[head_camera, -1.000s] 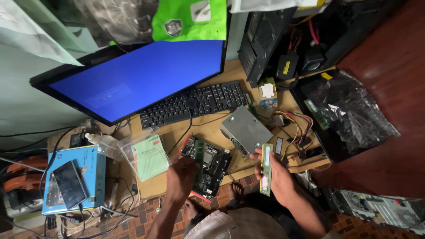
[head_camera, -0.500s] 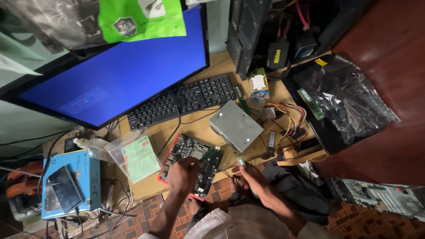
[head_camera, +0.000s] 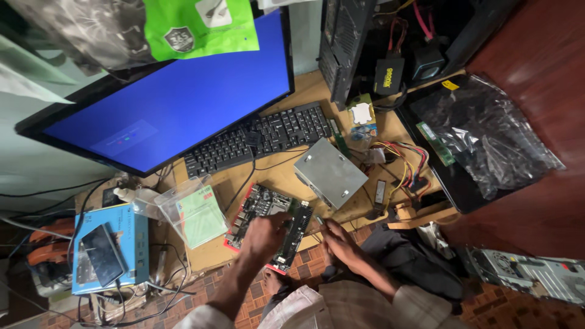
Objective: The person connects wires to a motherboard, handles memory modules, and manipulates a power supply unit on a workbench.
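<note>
Fingers of my left hand point(head_camera: 263, 234) rest curled on top of the circuit board point(head_camera: 268, 222), pressing on it rather than gripping anything. My right hand point(head_camera: 339, 239) is just off the board's right edge, fingertips pinched on something small and thin at that edge; it is too small for me to tell what it is. The board itself is dark green with a red rim and lies flat near the front edge of the wooden desk point(head_camera: 286, 176), tilted at an angle to me.

Just left of the board lies a clear plastic case point(head_camera: 194, 213) with a pale green card inside. Further left a blue box point(head_camera: 125, 247) sits on a lower surface with a dark phone point(head_camera: 102, 254) lying on it. Right of the board, touching or nearly touching its far corner, is a grey metal drive box point(head_camera: 332, 172), and beyond that a bundle of red and yellow wires point(head_camera: 405, 163).

Behind the board a black keyboard point(head_camera: 259, 139) runs across the desk, a cable passing from it toward the board. Above it leans a monitor point(head_camera: 177, 100) showing a plain blue screen. At the far right, a crumpled dark plastic bag point(head_camera: 487, 137) lies on a black tray, with a green memory stick point(head_camera: 436, 143) beside it.
</note>
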